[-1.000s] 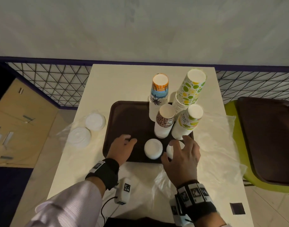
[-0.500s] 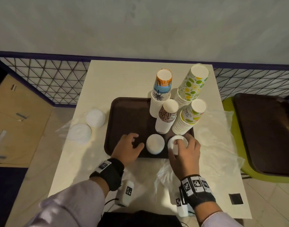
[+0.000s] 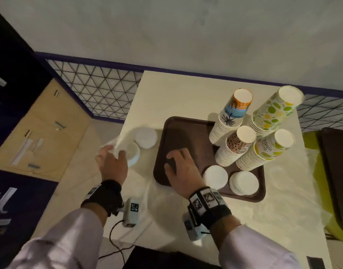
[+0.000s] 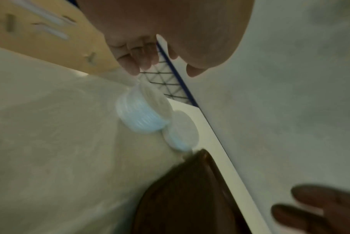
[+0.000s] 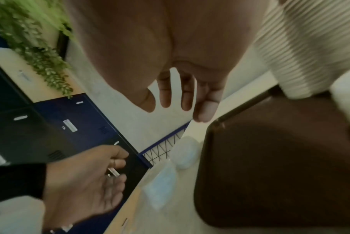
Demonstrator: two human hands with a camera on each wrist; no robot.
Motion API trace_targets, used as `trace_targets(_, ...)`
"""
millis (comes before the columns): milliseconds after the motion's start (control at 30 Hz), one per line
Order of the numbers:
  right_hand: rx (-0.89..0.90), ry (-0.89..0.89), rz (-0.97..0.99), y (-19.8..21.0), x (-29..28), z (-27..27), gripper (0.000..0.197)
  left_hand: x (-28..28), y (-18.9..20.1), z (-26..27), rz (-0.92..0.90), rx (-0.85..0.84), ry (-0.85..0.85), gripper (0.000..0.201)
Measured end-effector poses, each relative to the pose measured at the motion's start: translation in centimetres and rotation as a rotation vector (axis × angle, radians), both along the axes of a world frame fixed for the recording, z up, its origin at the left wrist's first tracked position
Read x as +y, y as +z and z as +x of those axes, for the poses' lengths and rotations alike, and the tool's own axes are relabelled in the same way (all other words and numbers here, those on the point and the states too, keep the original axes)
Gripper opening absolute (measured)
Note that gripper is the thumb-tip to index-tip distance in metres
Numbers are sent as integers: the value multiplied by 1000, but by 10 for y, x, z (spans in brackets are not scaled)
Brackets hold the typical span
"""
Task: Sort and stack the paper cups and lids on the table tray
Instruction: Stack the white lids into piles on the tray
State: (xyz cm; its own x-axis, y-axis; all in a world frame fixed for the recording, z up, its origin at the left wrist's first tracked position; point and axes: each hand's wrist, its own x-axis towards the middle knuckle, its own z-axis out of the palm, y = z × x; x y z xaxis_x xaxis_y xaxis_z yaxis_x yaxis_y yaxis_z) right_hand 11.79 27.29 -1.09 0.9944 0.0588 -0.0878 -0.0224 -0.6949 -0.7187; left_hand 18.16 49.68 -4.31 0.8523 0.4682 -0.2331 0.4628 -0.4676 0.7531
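Note:
A brown tray [image 3: 186, 133] lies on the cream table [image 3: 186, 90]. Its right side holds several patterned cup stacks: palm print [image 3: 230, 117], green-dotted [image 3: 271, 111], leopard [image 3: 235, 145] and lime [image 3: 267, 151]. Two white lid stacks [image 3: 215, 176] [image 3: 244, 182] sit at its near edge. Left of the tray, two more lid stacks stand on the table, one far [image 3: 146, 137] and one near [image 3: 131, 154] [image 4: 143, 114]. My left hand [image 3: 110, 155] [image 4: 162, 71] hovers at the near one with fingers spread, holding nothing. My right hand [image 3: 174, 158] [image 5: 176, 107] spreads open over the tray's bare middle.
Crinkled clear plastic [image 3: 312, 171] covers the table's right side. A wire mesh fence [image 3: 93, 94] runs behind and left of the table. A green chair [image 3: 310, 150] carrying another brown tray [image 3: 337, 162] stands at the right. A small tagged device [image 3: 130, 212] lies near the front edge.
My right hand let go of the lid stack on the tray and moved left over the tray's middle. My left hand left the tray and moved to the lids on the table.

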Motion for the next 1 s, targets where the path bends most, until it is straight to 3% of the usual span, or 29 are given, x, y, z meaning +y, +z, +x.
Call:
trace_targets(67,106,-10,92,-6,20,22,28,21,-7,14,-170,140,107,51)
trace_targets(167,196,-33,143,-15,48,52,30,38,-23,28,-323,319,68,69)
trace_targets(267,330,-87,129,-30,73,79,34,43,-33,34,-291,323,22,56)
trace_targets(367,522,-169,90,-51,93,99,44,44,-38,38,-227,351,-28,62)
trace_targets(500,608,-115,70,-78,113,112,52,47,-40,44,-159,393,-141,72)
trace_targets(633,636,-108,120,-87,122,116,48,47,-42,47,-98,387,-273,43)
trace_targets(800,634,-124,204,-91,125,118,41,45,-42,47,-119,394,-246,36)
trace_targets(1000,708,-191,364,-85,123,116,26,48,-39,44,-289,412,-116,27)
